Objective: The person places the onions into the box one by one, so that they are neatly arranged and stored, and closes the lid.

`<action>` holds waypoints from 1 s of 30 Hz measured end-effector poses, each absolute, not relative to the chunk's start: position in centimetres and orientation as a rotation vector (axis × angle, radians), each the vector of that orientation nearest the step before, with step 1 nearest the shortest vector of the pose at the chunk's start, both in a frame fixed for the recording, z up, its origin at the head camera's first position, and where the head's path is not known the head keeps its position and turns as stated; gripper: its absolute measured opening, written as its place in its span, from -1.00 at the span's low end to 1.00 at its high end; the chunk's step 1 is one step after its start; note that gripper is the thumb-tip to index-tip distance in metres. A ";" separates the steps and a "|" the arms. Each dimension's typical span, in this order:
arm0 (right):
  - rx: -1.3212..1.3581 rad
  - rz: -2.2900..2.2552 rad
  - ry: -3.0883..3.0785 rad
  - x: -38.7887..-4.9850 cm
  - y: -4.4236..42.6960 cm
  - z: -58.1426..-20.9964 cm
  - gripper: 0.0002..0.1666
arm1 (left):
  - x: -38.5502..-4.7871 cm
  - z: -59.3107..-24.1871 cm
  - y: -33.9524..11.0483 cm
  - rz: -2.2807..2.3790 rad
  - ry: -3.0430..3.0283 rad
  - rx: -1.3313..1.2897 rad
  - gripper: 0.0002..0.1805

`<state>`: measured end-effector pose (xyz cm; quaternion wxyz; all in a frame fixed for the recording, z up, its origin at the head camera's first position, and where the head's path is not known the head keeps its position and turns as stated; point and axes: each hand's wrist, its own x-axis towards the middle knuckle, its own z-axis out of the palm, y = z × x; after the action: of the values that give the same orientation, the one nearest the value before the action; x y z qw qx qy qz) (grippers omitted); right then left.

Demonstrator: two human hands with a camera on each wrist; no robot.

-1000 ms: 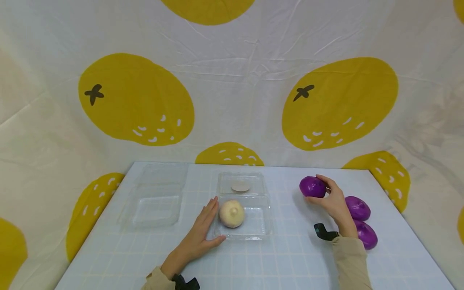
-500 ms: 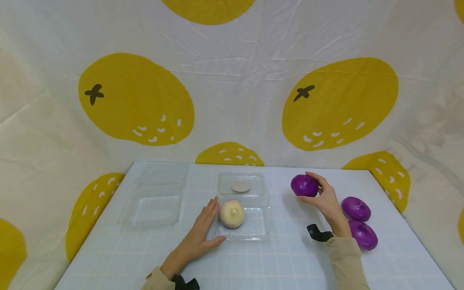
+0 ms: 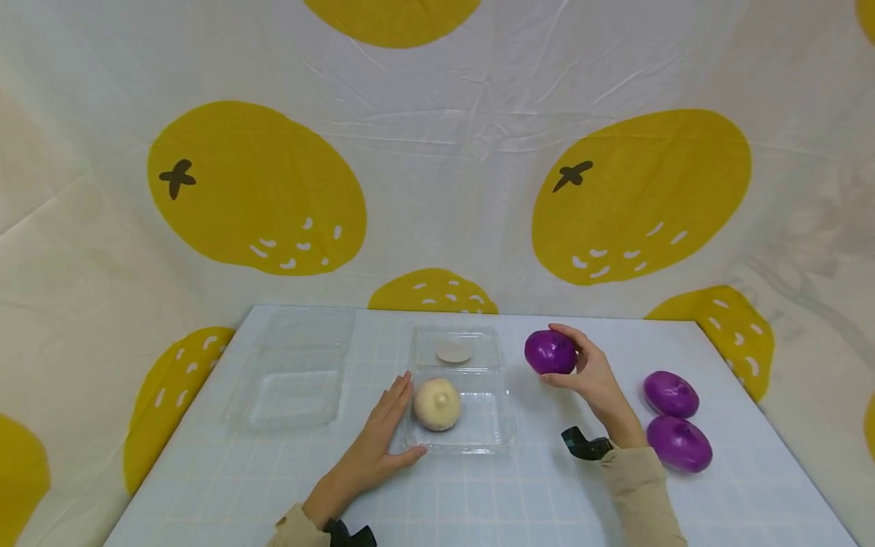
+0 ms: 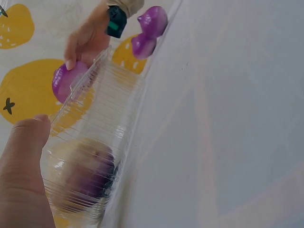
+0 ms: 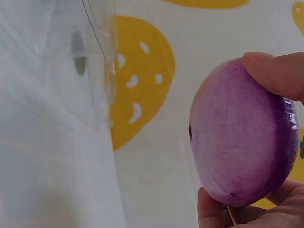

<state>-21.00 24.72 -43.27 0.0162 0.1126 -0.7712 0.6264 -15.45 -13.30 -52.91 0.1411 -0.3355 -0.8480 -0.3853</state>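
My right hand (image 3: 592, 380) holds a glossy purple onion (image 3: 550, 352) between thumb and fingers, above the table to the right of a clear hinged plastic box (image 3: 487, 414). The same onion (image 5: 242, 137) fills much of the right wrist view. With fingers extended, my left hand (image 3: 372, 441) rests at the left side of the box. Inside the box's left half sits a round cream-coloured vegetable (image 3: 437, 404) with a small nub on top. Through the ribbed wall in the left wrist view, this vegetable (image 4: 85, 175) looks purplish on its lower part.
Two more purple onions, a rear one (image 3: 671, 394) and a front one (image 3: 680, 444), lie on the table at right. A second clear box (image 3: 294, 380) stands lidded-back at left. The open lid (image 3: 481, 349) of the middle box carries a pale oval sticker (image 3: 454, 350).
My right hand has moved left with the purple onion, nearer the middle box and away from the two onions at right. My left hand has stayed in place.
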 end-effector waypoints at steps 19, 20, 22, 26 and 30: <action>0.553 1.822 -2.573 -20.1 20.9 -42.2 -0.01 | -15.5 -53.1 -13.3 -1.115 -2.438 -0.974 0.04; 0.571 1.813 -2.586 -20.0 20.7 -42.2 0.00 | -15.5 -53.1 -13.3 -1.116 -2.438 -0.975 0.04; 0.603 1.789 -2.616 -19.9 20.4 -42.2 -0.01 | -15.5 -53.1 -13.3 -1.115 -2.434 -0.977 0.04; 0.661 1.734 -2.682 -19.6 19.8 -42.2 -0.04 | -15.5 -53.1 -13.3 -1.110 -2.435 -0.979 0.04; 0.736 1.693 -2.724 -19.4 19.3 -42.5 -0.07 | -15.5 -53.2 -13.3 -1.105 -2.441 -0.979 0.04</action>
<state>-19.43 19.31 -42.47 -0.0741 0.2230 -0.8256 0.5131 -15.54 -13.34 -53.18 0.1440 -0.3396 -0.8468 -0.3832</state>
